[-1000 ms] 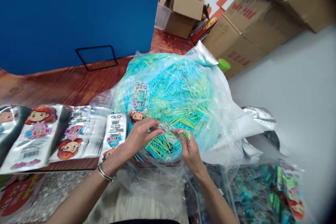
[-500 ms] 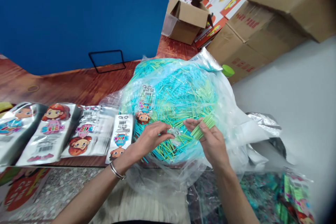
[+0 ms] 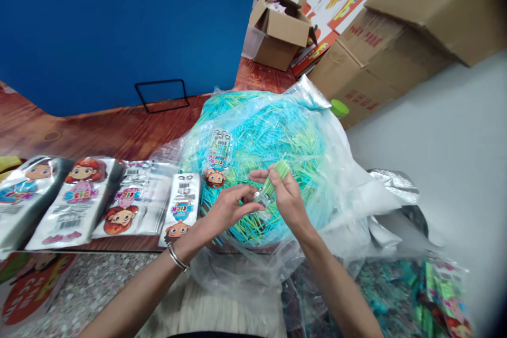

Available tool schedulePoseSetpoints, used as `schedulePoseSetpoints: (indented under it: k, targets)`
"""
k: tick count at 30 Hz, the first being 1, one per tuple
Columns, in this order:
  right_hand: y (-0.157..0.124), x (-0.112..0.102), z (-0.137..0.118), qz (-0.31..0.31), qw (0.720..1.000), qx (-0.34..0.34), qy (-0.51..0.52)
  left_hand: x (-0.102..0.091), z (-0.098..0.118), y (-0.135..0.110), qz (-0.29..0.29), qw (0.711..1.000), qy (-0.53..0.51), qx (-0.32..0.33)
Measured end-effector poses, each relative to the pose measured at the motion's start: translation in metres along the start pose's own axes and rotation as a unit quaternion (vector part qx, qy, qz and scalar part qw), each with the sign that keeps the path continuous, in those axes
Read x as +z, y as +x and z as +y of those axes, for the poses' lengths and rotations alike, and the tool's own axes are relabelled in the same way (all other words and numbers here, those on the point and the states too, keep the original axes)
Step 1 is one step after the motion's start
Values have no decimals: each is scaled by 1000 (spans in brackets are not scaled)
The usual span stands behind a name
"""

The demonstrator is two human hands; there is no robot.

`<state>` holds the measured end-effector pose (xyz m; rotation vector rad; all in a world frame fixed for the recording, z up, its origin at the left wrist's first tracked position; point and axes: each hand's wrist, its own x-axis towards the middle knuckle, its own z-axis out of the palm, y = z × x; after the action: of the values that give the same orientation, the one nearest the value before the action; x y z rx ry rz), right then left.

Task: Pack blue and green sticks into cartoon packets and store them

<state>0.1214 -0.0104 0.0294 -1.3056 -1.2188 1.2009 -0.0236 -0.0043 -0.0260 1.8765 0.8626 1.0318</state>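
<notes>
My right hand (image 3: 288, 198) grips a small bundle of green sticks (image 3: 275, 178) over the pile. Close by, my left hand (image 3: 233, 205) pinches the edge of a small clear printed pouch (image 3: 266, 199), and the lower end of the bundle is at the pouch's mouth. How far the sticks reach inside I cannot tell. Beneath both hands spreads a big heap of blue and green thin sticks (image 3: 261, 127) in a clear plastic bag (image 3: 336, 169). A filled pouch with a cartoon figure (image 3: 216, 161) lies on the heap, left of my hands.
Several stacks of flat printed pouches (image 3: 77, 203) line the table's front edge at left. A blue panel (image 3: 119, 21) with a black wire frame (image 3: 162, 96) stands behind. Cardboard boxes (image 3: 372, 63) are piled at back right. Filled pouches (image 3: 446, 296) sit low at right.
My right hand has moved left with the green sticks, bringing them to the pouch. My left hand stays nearly where it was, still holding the pouch.
</notes>
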Motion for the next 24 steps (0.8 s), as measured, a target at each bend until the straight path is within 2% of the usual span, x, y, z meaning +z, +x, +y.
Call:
schedulePoseSetpoints:
  k: [3, 6, 10, 14, 16, 20, 24]
  targets:
    - [-3, 2, 8, -2, 1000, -17, 22, 1, 1, 1, 22, 989, -119, -86]
    - [-13, -2, 12, -13, 999, -35, 33, 4, -1, 1, 51, 973, -192, -119]
    - [-26, -9, 6, -9, 998, -43, -35, 8, 3, 2, 60, 983, -139, -109]
    - [-30, -13, 1, 7, 989, -75, -126, 10, 18, 8, 18, 1000, -24, -4]
    - [-30, -16, 3, 6, 986, -94, -140, 9, 23, 11, 4, 1000, 4, 12]
    - [-32, -22, 7, -7, 985, -106, -139, 7, 25, 13, 2, 997, -48, -58]
    - [-38, -29, 6, 24, 981, -117, -155, 8, 21, 13, 12, 988, -104, -114]
